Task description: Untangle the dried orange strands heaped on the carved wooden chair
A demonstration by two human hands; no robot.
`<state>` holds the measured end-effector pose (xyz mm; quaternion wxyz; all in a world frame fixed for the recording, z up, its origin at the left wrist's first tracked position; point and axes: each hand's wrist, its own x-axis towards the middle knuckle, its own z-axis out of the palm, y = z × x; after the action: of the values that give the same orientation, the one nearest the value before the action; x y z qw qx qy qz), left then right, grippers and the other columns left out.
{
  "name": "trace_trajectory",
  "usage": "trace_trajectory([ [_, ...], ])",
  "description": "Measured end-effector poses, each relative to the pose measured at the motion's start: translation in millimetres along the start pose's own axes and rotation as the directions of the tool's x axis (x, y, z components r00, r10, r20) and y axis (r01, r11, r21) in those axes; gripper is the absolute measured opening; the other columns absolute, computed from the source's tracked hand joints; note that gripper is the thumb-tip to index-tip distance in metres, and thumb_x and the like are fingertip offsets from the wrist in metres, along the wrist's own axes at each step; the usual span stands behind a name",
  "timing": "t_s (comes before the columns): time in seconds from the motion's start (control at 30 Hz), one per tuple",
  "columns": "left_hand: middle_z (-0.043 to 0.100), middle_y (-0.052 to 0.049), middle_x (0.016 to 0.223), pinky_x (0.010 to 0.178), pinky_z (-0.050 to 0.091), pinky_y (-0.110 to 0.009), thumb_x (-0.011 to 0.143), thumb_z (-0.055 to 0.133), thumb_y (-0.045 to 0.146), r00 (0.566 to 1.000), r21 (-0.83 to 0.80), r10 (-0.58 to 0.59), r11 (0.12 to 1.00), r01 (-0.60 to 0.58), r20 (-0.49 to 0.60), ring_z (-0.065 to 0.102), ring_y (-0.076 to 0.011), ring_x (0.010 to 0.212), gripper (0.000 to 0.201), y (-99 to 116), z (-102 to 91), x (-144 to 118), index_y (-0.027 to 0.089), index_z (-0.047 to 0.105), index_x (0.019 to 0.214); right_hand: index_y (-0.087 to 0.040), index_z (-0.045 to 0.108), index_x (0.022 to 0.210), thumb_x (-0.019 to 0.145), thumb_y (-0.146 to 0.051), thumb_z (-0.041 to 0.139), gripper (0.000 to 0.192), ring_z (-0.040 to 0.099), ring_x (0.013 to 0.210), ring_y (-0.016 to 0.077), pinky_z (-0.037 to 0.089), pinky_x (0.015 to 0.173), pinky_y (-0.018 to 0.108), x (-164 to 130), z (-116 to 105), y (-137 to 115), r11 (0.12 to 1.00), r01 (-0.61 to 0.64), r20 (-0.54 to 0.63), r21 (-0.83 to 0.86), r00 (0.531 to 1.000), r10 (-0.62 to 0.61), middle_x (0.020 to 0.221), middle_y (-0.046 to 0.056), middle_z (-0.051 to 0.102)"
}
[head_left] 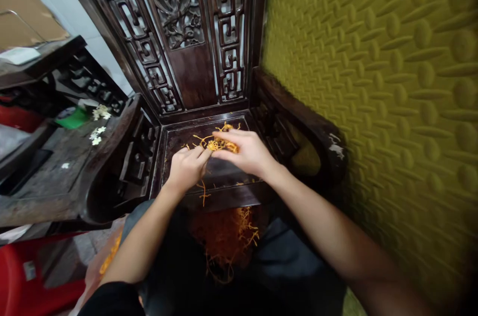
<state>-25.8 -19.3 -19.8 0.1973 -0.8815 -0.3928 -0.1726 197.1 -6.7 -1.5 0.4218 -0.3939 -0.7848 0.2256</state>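
A bunch of thin orange strands (218,144), which look like cordyceps mushrooms, is between my two hands over the dark wooden chair seat (182,136). My left hand (188,165) is closed, pinching the near left end of the bunch, and a few strands stick out past its fingers. From the right, my right hand (244,151) curls its fingers and thumb around the other side of the bunch. One loose strand (203,194) hangs below my left hand at the seat's front edge. Lower down, between my legs, more orange strands (244,229) show at a reddish container, mostly in shadow.
The carved chair back (192,67) rises beyond the seat, with armrests at both sides. At right stands a yellow-green embossed wall panel (366,57). A wooden side table (56,166) at left bears a green tape roll (70,117) and white flowers (97,135). A red plastic stool (15,276) is lower left.
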Motion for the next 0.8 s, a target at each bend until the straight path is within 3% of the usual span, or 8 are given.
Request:
trace_trajectory([
  [0.1, 0.066, -0.004, 0.075, 0.062, 0.038, -0.033, 0.095, 0.053, 0.02, 0.998, 0.0, 0.026, 1.0, -0.026, 0.05, 0.061, -0.0163, 0.065, 0.019, 6, 2.2, 3, 0.019, 0.072, 0.096, -0.023, 0.073, 0.12, 0.091, -0.043, 0.069, 0.036, 0.069, 0.1, 0.0231, 0.052, 0.09, 0.036, -2, 8, 2, 0.995, 0.015, 0.138, -0.103, 0.99, -0.001, 0.114, 0.009, 0.074],
  [0.17, 0.066, -0.004, 0.075, 0.062, 0.039, -0.033, 0.093, 0.053, 0.018, 0.997, 0.001, 0.044, 0.999, -0.044, 0.065, 0.06, -0.0164, 0.063, 0.021, 8, 3.6, 3, 0.02, 0.072, 0.102, -0.02, 0.076, 0.103, 0.095, -0.037, 0.064, 0.022, 0.068, 0.091, 0.0199, 0.05, 0.083, 0.032, -2, 8, 4, 0.994, 0.003, 0.137, -0.107, 0.991, 0.012, 0.103, 0.007, 0.074],
  [0.33, 0.068, -0.004, 0.076, 0.064, 0.041, -0.033, 0.09, 0.052, 0.015, 0.997, -0.014, 0.03, 0.999, -0.029, 0.071, 0.061, -0.0167, 0.064, 0.029, 8, 4.4, 2, 0.019, 0.07, 0.112, -0.017, 0.068, 0.086, 0.096, -0.031, 0.06, 0.019, 0.062, 0.075, 0.0164, 0.046, 0.074, 0.03, 3, -4, 8, 0.998, -0.062, -0.131, 0.001, 0.989, 0.062, 0.082, 0.004, 0.069],
  [0.43, 0.069, -0.005, 0.076, 0.064, 0.041, -0.032, 0.091, 0.05, 0.015, 0.999, -0.057, -0.017, 0.998, 0.02, 0.043, 0.061, -0.0166, 0.064, 0.026, 8, 4.2, 8, 0.019, 0.071, 0.107, -0.019, 0.065, 0.086, 0.096, -0.038, 0.059, 0.023, 0.061, 0.072, 0.0162, 0.047, 0.07, 0.029, 3, -4, 10, 0.98, -0.134, -0.324, 0.147, 0.93, 0.176, 0.079, 0.003, 0.067],
  [0.57, 0.071, -0.005, 0.076, 0.062, 0.04, -0.031, 0.094, 0.049, 0.019, 0.994, -0.116, -0.086, 0.989, 0.093, 0.063, 0.061, -0.0167, 0.063, 0.024, 13, 1.5, 24, 0.02, 0.074, 0.097, -0.021, 0.061, 0.09, 0.098, -0.05, 0.052, 0.032, 0.063, 0.078, 0.0175, 0.049, 0.067, 0.028, 4, 11, 12, 0.945, -0.226, -0.483, 0.235, 0.817, 0.315, 0.081, 0.004, 0.065],
  [0.7, 0.074, -0.005, 0.083, 0.064, 0.041, -0.03, 0.095, 0.049, 0.023, 0.974, -0.171, -0.176, 0.965, 0.199, 0.14, 0.065, -0.0177, 0.069, 0.026, 13, -4.2, 33, 0.021, 0.075, 0.092, -0.021, 0.058, 0.093, 0.098, -0.056, 0.047, 0.038, 0.063, 0.078, 0.018, 0.05, 0.066, 0.028, 12, 29, 16, 0.938, -0.269, -0.571, 0.217, 0.745, 0.346, 0.078, 0.004, 0.061],
  [0.77, 0.075, -0.007, 0.086, 0.066, 0.042, -0.031, 0.093, 0.051, 0.023, 0.954, -0.168, -0.212, 0.954, 0.248, 0.211, 0.067, -0.0199, 0.074, 0.025, 9, -5.5, 31, 0.02, 0.075, 0.09, -0.021, 0.057, 0.094, 0.097, -0.061, 0.045, 0.042, 0.062, 0.075, 0.0172, 0.049, 0.064, 0.027, 19, 24, 28, 0.938, -0.279, -0.604, 0.208, 0.717, 0.347, 0.077, 0.004, 0.059],
  [0.8, 0.075, -0.008, 0.085, 0.067, 0.042, -0.031, 0.091, 0.054, 0.023, 0.935, -0.15, -0.229, 0.95, 0.276, 0.27, 0.068, -0.0216, 0.075, 0.023, 6, -5.3, 27, 0.02, 0.076, 0.088, -0.022, 0.055, 0.093, 0.097, -0.064, 0.042, 0.045, 0.061, 0.072, 0.0164, 0.048, 0.061, 0.027, 23, 16, 37, 0.933, -0.285, -0.64, 0.219, 0.68, 0.358, 0.076, 0.003, 0.057],
])
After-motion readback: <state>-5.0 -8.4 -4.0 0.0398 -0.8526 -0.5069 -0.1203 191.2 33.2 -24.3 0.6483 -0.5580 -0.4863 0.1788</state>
